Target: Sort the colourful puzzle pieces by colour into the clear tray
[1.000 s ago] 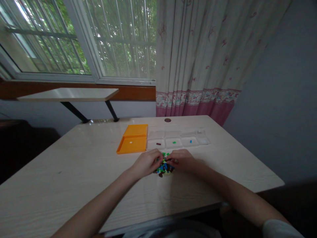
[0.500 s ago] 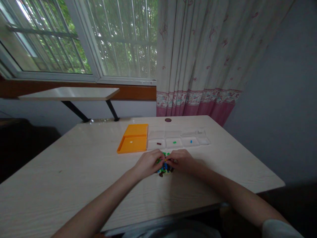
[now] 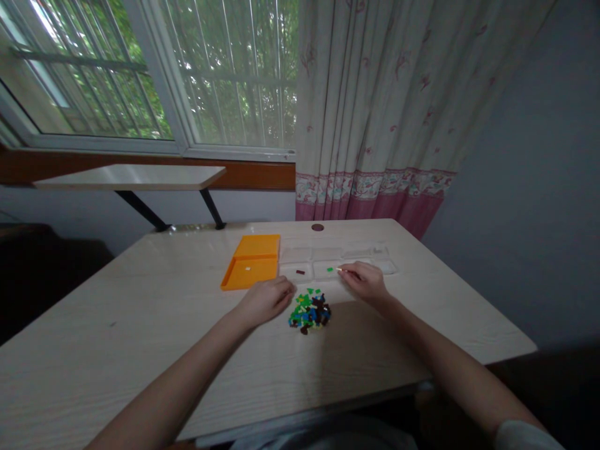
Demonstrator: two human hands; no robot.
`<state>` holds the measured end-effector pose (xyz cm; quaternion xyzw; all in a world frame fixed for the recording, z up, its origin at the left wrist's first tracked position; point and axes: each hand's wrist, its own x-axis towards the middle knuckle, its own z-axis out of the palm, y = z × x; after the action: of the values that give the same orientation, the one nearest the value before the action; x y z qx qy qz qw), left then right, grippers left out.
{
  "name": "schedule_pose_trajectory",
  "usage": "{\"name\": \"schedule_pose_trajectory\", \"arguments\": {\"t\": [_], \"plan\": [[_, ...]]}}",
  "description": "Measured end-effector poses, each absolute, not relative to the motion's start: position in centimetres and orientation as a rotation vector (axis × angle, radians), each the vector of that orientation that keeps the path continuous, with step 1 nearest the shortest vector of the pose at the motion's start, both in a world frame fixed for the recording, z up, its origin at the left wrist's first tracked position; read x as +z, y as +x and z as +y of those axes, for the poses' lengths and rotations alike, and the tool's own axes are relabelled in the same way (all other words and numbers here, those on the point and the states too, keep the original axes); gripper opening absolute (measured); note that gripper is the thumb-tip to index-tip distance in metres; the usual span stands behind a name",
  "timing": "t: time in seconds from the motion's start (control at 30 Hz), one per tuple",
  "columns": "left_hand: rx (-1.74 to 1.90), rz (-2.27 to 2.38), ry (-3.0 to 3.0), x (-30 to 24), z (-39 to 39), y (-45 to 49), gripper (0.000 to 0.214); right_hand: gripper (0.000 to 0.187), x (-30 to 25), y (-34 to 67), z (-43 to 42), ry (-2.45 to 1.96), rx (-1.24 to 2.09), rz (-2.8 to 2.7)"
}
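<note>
A mixed pile of small toy bricks (image 3: 309, 311), green, blue, dark brown and pale yellow, lies on the table. My left hand (image 3: 268, 298) rests just left of the pile with its fingers curled together; whether anything is inside them is hidden. Above the clear compartments, my right hand (image 3: 365, 281) pinches a small pale brick (image 3: 339, 269) between thumb and fingertips. Close to it, a green brick (image 3: 330, 269) lies in one compartment of the clear plastic box (image 3: 323, 276). A dark brown brick (image 3: 300, 272) is in the compartment to its left.
An open orange case (image 3: 257, 279) with one white brick (image 3: 248, 269) in it stands left of the clear box. Behind are a raised shelf (image 3: 140, 178) on black legs, a window and a curtain (image 3: 370, 125). The table's front edge runs close to my body.
My hands have parted from over the pile. The right one moved forward and right to the clear box with a small pale brick; the left drew back leftward, uncovering the pile.
</note>
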<state>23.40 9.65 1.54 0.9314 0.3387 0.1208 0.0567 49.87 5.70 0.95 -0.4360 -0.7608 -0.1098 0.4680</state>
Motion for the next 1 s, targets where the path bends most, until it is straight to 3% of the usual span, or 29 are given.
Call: {"name": "schedule_pose_trajectory", "arguments": {"t": [1.0], "plan": [[0.18,0.894,3.029,1.41,9.38,23.74,0.02,0.018,1.04,50.06,5.67,-1.042,-0.274,-1.87]]}}
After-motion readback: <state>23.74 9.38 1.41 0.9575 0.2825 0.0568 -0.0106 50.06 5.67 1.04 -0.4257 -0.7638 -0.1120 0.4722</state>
